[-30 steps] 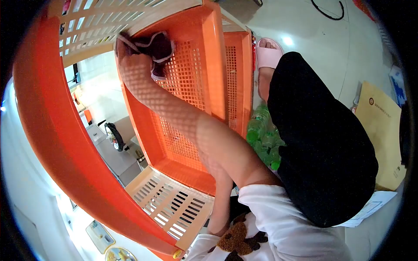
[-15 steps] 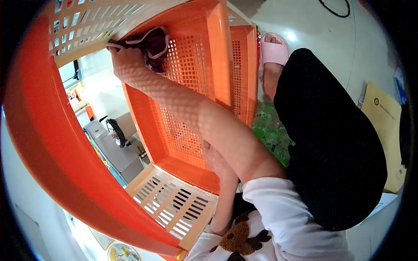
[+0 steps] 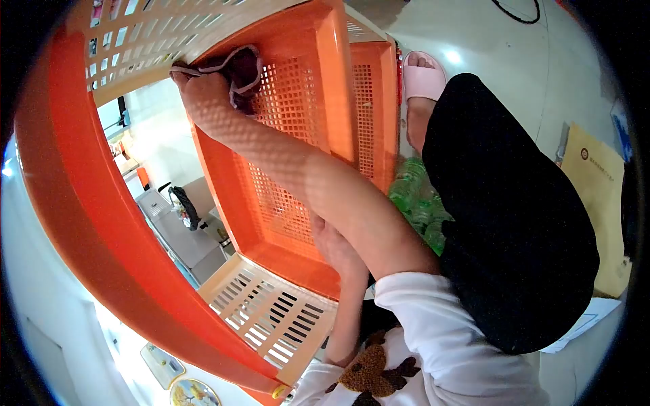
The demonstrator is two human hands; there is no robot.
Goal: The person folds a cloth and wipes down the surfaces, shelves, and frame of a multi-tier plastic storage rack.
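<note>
While the right hand (image 3: 205, 93) reaches to the far end of an orange plastic shelf tray (image 3: 333, 81), its fingers are closed on a dark maroon cloth with pale trim (image 3: 245, 70), which lies bunched against the tray's perforated base, beside a beige slatted panel (image 3: 169, 34). The left hand (image 3: 332, 242) is near the tray's close end, partly hidden by the right forearm (image 3: 318, 179), so I cannot tell how its fingers stand. Green plastic bottles (image 3: 412, 193) are on the floor between the shelf unit and the person's black-clad knee (image 3: 511, 223), near a foot in a pink slipper (image 3: 424, 82).
</note>
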